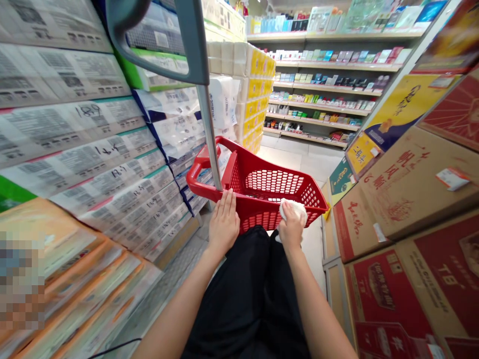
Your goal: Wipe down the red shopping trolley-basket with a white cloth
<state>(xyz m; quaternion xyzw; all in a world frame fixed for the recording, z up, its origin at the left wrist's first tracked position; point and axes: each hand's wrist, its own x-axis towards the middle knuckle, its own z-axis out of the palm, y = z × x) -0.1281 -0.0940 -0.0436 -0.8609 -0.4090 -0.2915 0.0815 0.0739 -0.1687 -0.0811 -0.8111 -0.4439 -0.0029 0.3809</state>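
Note:
In front of my knees stands a red plastic shopping basket (258, 205) with perforated walls. A metal pole with a grey pull handle (197, 55) rises from its left end. My left hand (224, 219) lies against the near side of the basket, close to the foot of the pole, fingers stretched out and holding nothing. At the right part of the near rim, my right hand (291, 227) grips a white cloth (294, 210) and presses it to the rim. Part of the cloth is hidden behind the fingers.
Stacked white packages (108, 149) with handwritten numbers line the left, with orange packs (86, 279) below them. Cardboard cartons (404, 184) crowd the right side. Beyond the basket are yellow-and-white tissue packs (258, 89) and shelves of small goods (325, 92).

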